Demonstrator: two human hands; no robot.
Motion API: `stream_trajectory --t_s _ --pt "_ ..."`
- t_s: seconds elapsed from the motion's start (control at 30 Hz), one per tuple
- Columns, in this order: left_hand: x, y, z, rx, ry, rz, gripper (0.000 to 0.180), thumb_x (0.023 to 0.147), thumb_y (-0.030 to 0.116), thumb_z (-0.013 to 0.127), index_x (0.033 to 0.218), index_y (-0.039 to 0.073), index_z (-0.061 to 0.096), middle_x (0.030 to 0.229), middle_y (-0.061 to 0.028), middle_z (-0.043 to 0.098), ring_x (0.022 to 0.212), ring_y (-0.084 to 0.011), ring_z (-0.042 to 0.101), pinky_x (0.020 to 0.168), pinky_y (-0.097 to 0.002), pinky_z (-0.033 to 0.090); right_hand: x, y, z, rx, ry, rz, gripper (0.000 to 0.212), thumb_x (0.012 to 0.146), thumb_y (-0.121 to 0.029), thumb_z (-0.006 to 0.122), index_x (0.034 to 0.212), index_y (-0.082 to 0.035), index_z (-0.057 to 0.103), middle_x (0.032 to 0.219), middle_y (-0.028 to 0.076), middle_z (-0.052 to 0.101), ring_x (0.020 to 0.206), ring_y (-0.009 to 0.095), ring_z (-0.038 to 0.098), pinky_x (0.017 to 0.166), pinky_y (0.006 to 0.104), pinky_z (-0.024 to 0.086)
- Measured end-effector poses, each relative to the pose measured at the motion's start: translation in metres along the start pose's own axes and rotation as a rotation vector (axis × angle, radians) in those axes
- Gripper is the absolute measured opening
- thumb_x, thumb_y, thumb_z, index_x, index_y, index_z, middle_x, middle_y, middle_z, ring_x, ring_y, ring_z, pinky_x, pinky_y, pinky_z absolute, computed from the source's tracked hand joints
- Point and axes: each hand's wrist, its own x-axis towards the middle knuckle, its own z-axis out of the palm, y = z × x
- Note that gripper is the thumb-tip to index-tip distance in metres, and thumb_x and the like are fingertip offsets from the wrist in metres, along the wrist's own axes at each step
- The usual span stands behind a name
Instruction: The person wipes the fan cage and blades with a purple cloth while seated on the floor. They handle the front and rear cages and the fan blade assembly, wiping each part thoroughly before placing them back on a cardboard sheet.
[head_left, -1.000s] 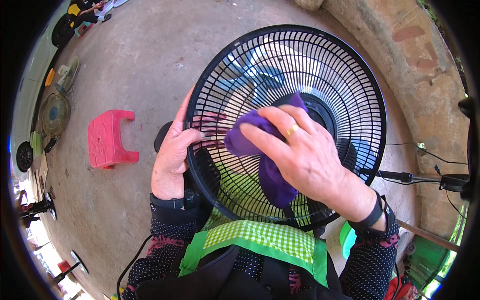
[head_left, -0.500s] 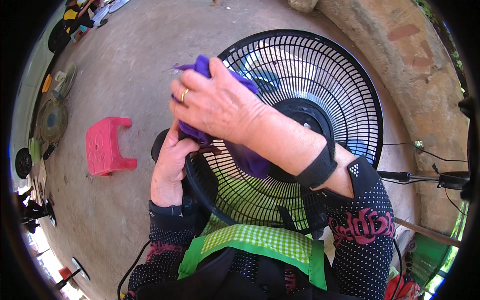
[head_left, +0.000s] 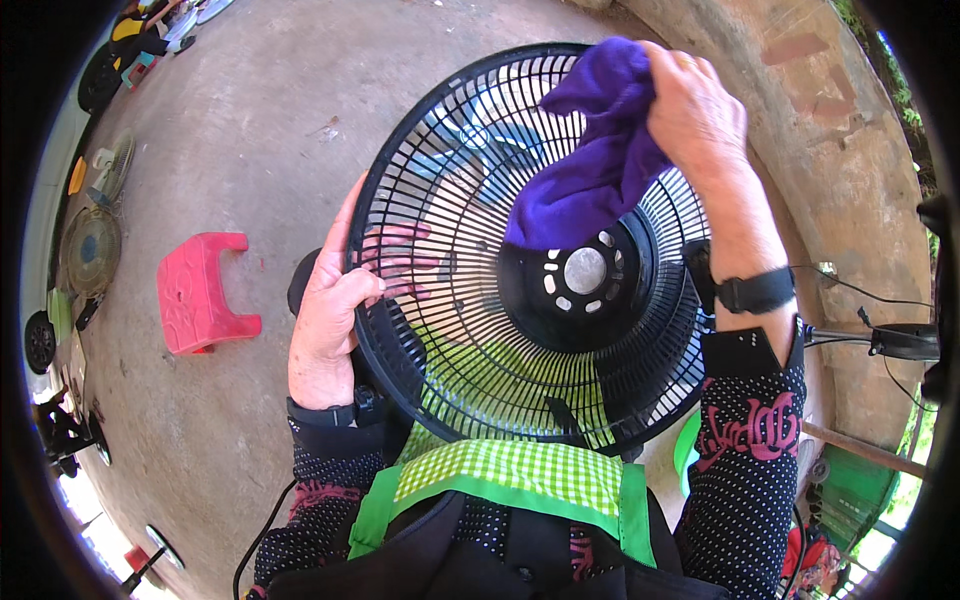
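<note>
While the left hand [head_left: 325, 310] grips the grille [head_left: 470, 285] at its left edge, thumb on the near face and fingers behind, seen through the bars, the right hand [head_left: 697, 115] pinches a purple cloth [head_left: 600, 190] at the upper right. The hands are well apart, each closed on its own thing. The black grille stands tilted before the person, its lower part over the green checked apron [head_left: 510, 478], with the hub [head_left: 575, 325] facing up toward the view. The cloth hangs in loose folds from the right hand, across the upper bars to the top of the hub; whether it presses on them or only drapes over them, I cannot tell.

The step in hand looks like wiping down the grille, most likely around its upper right. As I judge it, the next move calls for a firm left hold, the cloth bunched flatter under the right fingers, and light strokes along the bars, since a loose fold could snag between them
</note>
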Motion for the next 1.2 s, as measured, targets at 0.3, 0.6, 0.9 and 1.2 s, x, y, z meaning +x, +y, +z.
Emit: stream_trajectory --t_s 0.3,0.6,0.9,1.2 --pt "-0.002 0.000 0.005 -0.067 0.013 -0.005 0.095 0.067 -0.006 0.046 0.158 0.012 0.025 0.127 -0.0239 0.061 0.106 -0.0332 0.068 0.084 -0.0417 0.061 -0.117 0.046 -0.020 -0.220 -0.084 -0.066 0.060 0.086 -0.002 0.056 0.145 -0.009 0.046 0.142 0.010 0.049 0.128 0.028 0.051 0.098 0.0437 0.048" --pt "-0.001 -0.006 0.010 -0.072 0.105 0.009 0.086 0.070 -0.004 0.049 0.153 0.008 0.033 0.126 -0.0246 0.060 0.102 -0.0332 0.069 0.078 -0.0409 0.063 -0.205 0.007 -0.062 0.182 -0.358 0.088 0.070 0.070 0.008 0.059 0.138 0.001 0.045 0.122 0.023 0.052 0.107 0.040 0.055 0.090 0.0439 0.051" --pt "0.011 -0.013 -0.006 -0.172 0.016 -0.018 0.076 0.075 -0.004 0.046 0.150 0.007 0.036 0.125 -0.0245 0.061 0.102 -0.0361 0.068 0.079 -0.0463 0.063 -0.237 -0.071 -0.093 0.703 -0.681 -0.028 0.070 0.066 -0.004 0.071 0.133 -0.010 0.054 0.110 0.019 0.055 0.104 0.037 0.058 0.084 0.0436 0.054" --pt "0.026 -0.021 -0.018 -0.215 0.069 -0.080 0.067 0.081 -0.002 0.045 0.147 0.009 0.038 0.126 -0.0263 0.060 0.105 -0.0418 0.066 0.080 -0.0558 0.061 -0.204 -0.112 -0.079 1.324 -0.673 -0.361 0.069 0.076 -0.004 0.066 0.142 -0.008 0.049 0.127 0.023 0.051 0.116 0.039 0.055 0.090 0.0437 0.053"
